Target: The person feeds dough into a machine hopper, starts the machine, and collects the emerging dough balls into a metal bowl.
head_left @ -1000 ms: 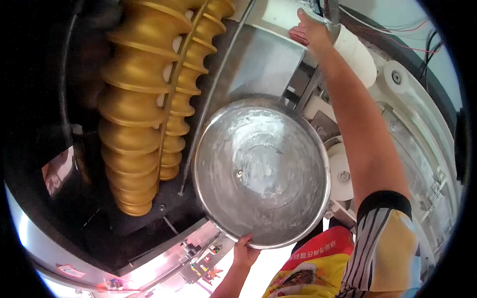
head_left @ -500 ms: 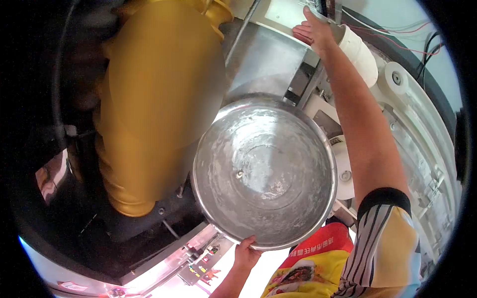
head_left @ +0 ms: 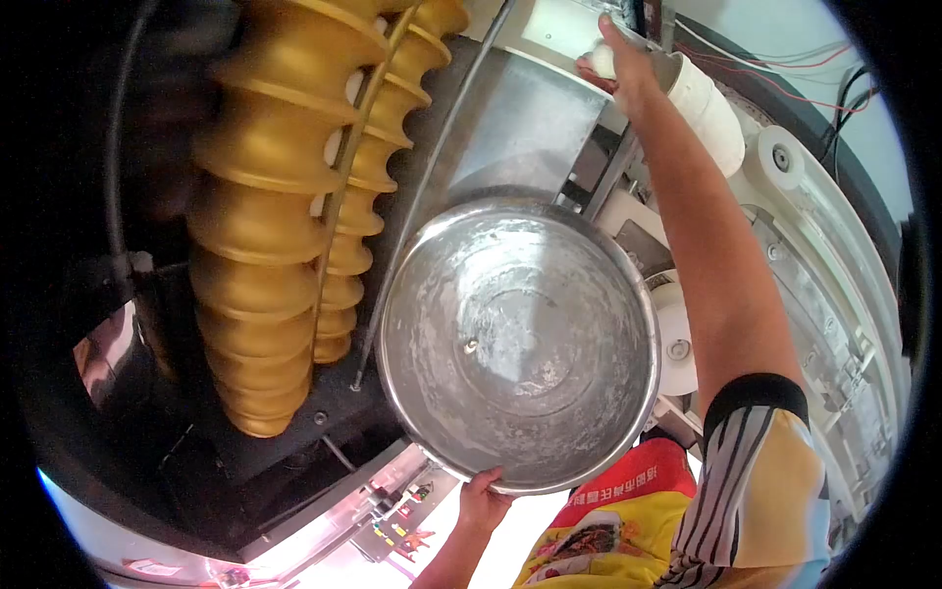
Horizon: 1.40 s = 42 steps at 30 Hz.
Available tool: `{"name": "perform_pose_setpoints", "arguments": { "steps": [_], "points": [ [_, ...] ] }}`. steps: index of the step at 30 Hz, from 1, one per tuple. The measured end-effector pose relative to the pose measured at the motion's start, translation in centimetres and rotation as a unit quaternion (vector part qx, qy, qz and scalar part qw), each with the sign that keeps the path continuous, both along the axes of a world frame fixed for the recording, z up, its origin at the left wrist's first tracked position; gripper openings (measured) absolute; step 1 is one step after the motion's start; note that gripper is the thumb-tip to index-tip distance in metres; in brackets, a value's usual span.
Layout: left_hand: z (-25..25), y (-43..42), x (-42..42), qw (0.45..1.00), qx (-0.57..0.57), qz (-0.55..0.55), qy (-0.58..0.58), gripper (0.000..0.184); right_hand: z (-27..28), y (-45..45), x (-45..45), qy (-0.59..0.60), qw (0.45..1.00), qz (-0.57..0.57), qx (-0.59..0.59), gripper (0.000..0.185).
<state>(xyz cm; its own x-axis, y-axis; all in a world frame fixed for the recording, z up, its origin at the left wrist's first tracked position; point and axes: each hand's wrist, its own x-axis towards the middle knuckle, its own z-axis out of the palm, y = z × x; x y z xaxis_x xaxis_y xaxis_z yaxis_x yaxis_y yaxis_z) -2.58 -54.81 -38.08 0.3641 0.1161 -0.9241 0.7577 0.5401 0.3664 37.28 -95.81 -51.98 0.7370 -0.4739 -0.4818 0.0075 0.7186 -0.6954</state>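
A wide, round metal bowl with whitish smears inside fills the middle of the view. My left hand grips its near rim at the bottom, thumb over the edge. At the top right, my right hand is stretched out beside the white machine part, holding a small white ball between its thumb and fingers. The bowl's inside shows no balls, only smears and a small shiny spot left of its centre.
Large gold spiral rollers stand on the left, with white pieces showing between them and a metal rod alongside. A white cylinder, a roller and thin wires are at the right. A control panel is at lower left.
The white ball now shows in my right hand, which was empty before. A blurred gold shape in front of the rollers has gone. The bowl and my left hand have shifted only slightly.
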Motion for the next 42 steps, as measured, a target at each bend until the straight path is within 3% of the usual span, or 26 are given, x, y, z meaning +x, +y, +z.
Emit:
{"name": "perform_pose_setpoints", "arguments": {
  "steps": [3, 6, 7, 9, 12, 13, 16, 18, 20, 22, 35, 40, 42],
  "points": [
    [-0.2, 0.1, -0.3, 0.999, 0.013, 0.042, 0.018, 0.057, 0.1, 0.1, 0.0, 0.024, 0.998, 0.023, -0.051, 0.046],
    [0.6, -0.2, 0.4, 0.999, 0.028, 0.030, 0.025, 0.059, 2.0, 0.2, -2.5, -0.087, 0.996, -0.006, 0.017, 0.042],
    [0.9, -0.7, 0.6, 0.999, 0.029, 0.017, 0.028, 0.059, 4.8, 1.1, -4.6, -0.144, 0.981, 0.107, -0.073, 0.043],
    [0.8, -1.5, 1.1, 0.999, 0.027, 0.018, 0.010, 0.059, 10.7, 2.8, -8.3, -0.245, 0.881, 0.319, -0.249, 0.044],
    [1.1, -1.5, 0.6, 1.000, 0.023, 0.017, 0.009, 0.058, 6.8, 1.9, -4.9, -0.116, 0.937, 0.224, -0.241, 0.049],
    [0.8, -1.4, 0.6, 1.000, 0.020, 0.018, 0.005, 0.058, 5.5, 1.5, -3.5, -0.126, 0.976, 0.135, -0.114, 0.058],
    [1.2, -1.9, 1.0, 0.999, 0.041, -0.011, 0.001, 0.059, 2.1, 1.0, -0.9, -0.065, 0.996, 0.026, 0.053, 0.072],
    [-0.2, 0.6, -1.2, 0.966, 0.119, -0.221, -0.059, 0.059, 1.5, 0.5, -1.0, -0.086, 0.991, 0.008, 0.102, 0.080],
    [-0.8, 0.6, -1.5, 0.970, 0.091, -0.215, -0.062, 0.059, 1.5, 0.0, -1.1, -0.078, 0.989, 0.028, 0.122, 0.081],
    [0.4, -0.8, 0.1, 1.000, -0.022, 0.011, -0.008, 0.059, 1.2, 0.0, -1.1, -0.076, 0.990, 0.035, 0.109, 0.079],
    [0.8, -0.9, 0.4, 1.000, 0.002, 0.021, 0.006, 0.061, 1.4, 0.2, -1.0, -0.074, 0.991, 0.032, 0.103, 0.084],
    [0.7, -0.7, 0.2, 0.999, -0.023, 0.042, -0.013, 0.060, 1.1, 0.1, -0.9, -0.081, 0.994, 0.040, 0.056, 0.067],
    [0.7, -0.6, 0.2, 0.999, 0.030, 0.040, 0.013, 0.058, 1.0, 0.1, -0.9, -0.068, 0.997, 0.042, 0.006, 0.058]
  ]
}}
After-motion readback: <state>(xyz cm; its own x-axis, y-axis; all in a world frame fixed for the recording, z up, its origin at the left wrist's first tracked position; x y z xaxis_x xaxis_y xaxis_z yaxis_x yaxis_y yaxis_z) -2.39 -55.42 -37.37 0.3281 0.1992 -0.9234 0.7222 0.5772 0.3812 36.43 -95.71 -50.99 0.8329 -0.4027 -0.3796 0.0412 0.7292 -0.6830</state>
